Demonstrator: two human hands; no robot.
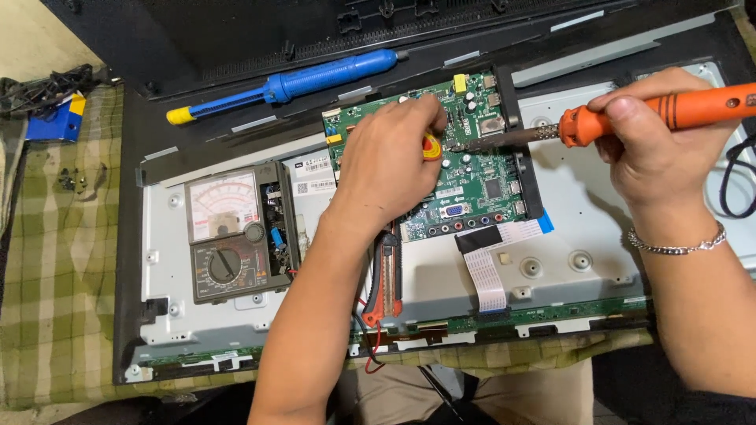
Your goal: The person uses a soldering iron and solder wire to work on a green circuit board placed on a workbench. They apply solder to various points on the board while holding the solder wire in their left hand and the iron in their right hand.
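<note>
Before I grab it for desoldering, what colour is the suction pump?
Blue with a yellow tip, seen in the head view: pump.

A blue desoldering pump (pixel 315 79) is laid near the far edge of the opened panel (pixel 575 236); an analog multimeter (pixel 236 232) is set at its left side.

Bright, even overhead light, soft shadows under both forearms, sharp focus throughout, slight wide-angle bending at edges.

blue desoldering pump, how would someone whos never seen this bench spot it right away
Start at the big grey metal panel with the green circuit board on it. Just above the board's upper left, on the black cover, lies the desoldering pump: a long blue tube with a yellow end, the only blue tool here.
</note>
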